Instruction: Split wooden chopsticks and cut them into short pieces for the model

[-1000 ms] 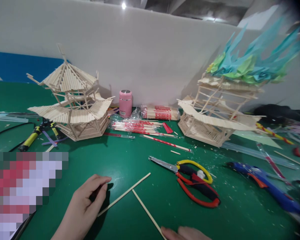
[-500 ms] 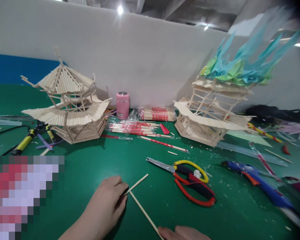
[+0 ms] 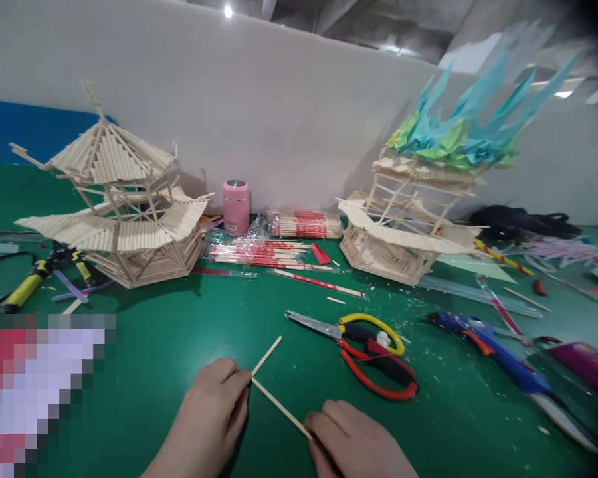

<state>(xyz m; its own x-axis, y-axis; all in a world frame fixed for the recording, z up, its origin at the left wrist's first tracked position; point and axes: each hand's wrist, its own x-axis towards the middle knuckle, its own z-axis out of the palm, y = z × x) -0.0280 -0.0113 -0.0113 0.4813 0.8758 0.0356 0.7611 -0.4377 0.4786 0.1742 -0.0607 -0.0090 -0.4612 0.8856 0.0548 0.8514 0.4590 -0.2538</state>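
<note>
two thin wooden sticks lie at an angle on the table (image 3: 179,332), between and just ahead of the hands. the upper stick (image 3: 268,357) points away to the right from the left hand (image 3: 214,401), whose fingers are closed on it and hide its lower part. the lower stick (image 3: 282,409) runs from beside the left fingertips back to the right hand (image 3: 353,435), which pinches its near end. its far end seems to meet the side of the upper stick; whether the two truly touch, or are joined there, i cannot tell.

the step in hand looks like lining up one stick's end against the other. the next move would call for a steady left hold and small, careful shifts by the right, so that the angle is not knocked askew.

just beyond the right hand lie red-and-yellow-handled shears (image 3: 376,352), and farther to its right a blue glue gun (image 3: 508,362). ahead of both hands are loose wrapped sticks (image 3: 266,252), with a packed bundle (image 3: 305,224) behind. a stick-built pavilion (image 3: 142,234) stands beyond the left hand, a second model (image 3: 403,231) beyond the right.
</note>
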